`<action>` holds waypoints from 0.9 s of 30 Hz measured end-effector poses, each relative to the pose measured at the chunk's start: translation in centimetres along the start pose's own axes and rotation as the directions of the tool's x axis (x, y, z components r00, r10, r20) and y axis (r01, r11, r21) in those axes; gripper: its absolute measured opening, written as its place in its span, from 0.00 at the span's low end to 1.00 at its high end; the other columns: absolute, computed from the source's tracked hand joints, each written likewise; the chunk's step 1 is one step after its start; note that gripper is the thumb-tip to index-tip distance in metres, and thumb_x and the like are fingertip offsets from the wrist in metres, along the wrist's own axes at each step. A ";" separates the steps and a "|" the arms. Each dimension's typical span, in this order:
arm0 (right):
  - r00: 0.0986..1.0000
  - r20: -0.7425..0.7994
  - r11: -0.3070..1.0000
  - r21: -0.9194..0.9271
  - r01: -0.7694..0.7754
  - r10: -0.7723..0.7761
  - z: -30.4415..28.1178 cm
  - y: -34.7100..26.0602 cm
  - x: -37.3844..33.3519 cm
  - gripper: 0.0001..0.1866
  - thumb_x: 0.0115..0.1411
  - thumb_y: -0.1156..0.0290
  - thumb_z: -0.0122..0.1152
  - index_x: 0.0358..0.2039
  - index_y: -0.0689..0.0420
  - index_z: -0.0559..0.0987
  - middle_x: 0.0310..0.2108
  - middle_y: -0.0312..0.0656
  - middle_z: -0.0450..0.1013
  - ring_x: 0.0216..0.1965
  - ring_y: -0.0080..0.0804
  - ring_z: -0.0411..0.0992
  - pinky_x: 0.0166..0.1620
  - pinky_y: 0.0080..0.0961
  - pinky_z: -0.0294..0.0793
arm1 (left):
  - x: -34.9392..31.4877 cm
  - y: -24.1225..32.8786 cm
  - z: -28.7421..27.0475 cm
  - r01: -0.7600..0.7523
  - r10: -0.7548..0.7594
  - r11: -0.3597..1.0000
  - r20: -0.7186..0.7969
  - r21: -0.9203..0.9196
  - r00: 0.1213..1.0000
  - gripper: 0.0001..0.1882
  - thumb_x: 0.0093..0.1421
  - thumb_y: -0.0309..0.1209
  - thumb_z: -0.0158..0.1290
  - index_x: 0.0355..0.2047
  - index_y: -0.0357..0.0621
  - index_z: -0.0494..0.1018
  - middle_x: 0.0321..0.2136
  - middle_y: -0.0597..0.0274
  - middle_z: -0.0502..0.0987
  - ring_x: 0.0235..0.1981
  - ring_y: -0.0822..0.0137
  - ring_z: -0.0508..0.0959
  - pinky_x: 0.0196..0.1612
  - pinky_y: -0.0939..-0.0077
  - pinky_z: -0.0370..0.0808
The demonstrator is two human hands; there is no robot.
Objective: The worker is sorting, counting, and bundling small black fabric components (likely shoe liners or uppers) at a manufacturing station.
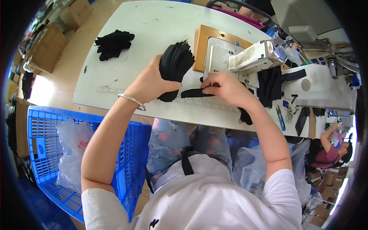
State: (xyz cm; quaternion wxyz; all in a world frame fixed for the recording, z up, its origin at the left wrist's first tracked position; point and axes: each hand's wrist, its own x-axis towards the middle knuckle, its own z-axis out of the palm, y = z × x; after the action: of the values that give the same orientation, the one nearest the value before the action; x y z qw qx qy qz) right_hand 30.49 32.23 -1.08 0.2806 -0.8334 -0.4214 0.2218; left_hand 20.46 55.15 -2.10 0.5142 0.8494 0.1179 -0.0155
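Note:
My left hand (155, 78) is closed round a thick bundle of black fabric strips (176, 59), whose far ends fan out over the white table. In my right hand (224, 88), thumb and fingers pinch one end of a single black fabric strip (191, 93). That strip lies just right of the bundle's lower part, above a ruler printed along the table's near side. Just beyond my right hand stands the metal arm of a sewing machine (253, 55), set in an orange-brown frame (200, 50). More black strips (269, 86) lie to the right of the machine.
A small pile of black pieces (114, 44) lies at the table's far left. Blue-handled snips (281, 118) rest near the right edge. A blue plastic crate (126, 168) with clear plastic bags stands at my left. Another person (326, 153) sits far right.

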 end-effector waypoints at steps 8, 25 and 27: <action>0.974 -0.010 0.971 -0.087 0.224 -0.225 0.0 -0.4 -0.6 0.06 0.52 0.73 0.64 0.32 0.59 0.81 0.30 0.41 0.74 0.34 0.37 0.74 0.38 0.29 0.73 | 0.1 -0.3 0.4 -0.048 0.060 0.954 -0.028 0.297 0.998 0.48 0.44 0.43 0.66 0.61 0.36 0.58 0.49 0.40 0.73 0.49 0.48 0.75 0.51 0.65 0.73; 0.692 -0.130 0.640 -0.528 0.558 -0.710 1.5 -1.1 4.3 0.12 0.46 0.75 0.68 0.33 0.55 0.77 0.46 0.34 0.68 0.53 0.35 0.67 0.54 0.34 0.69 | 2.6 -3.2 -0.7 0.094 -0.096 0.995 -0.240 -0.021 0.966 0.27 0.64 0.44 0.50 0.44 0.26 0.72 0.31 0.56 0.77 0.31 0.73 0.74 0.37 0.77 0.71; 0.750 -0.089 0.669 -0.530 0.522 -0.656 1.0 -1.5 4.6 0.22 0.46 0.74 0.69 0.43 0.54 0.74 0.49 0.35 0.68 0.54 0.35 0.66 0.56 0.34 0.68 | 2.7 -3.0 -1.1 0.110 -0.117 0.993 -0.220 -0.046 0.968 0.24 0.64 0.43 0.48 0.42 0.26 0.73 0.30 0.58 0.77 0.30 0.73 0.72 0.35 0.77 0.70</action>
State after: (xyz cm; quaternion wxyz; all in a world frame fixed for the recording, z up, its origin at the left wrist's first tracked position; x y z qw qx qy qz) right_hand 31.50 37.02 -1.41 0.1803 -0.7141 -0.6676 -0.1083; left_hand 22.36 57.99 -4.62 0.5103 0.8288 0.2234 0.0524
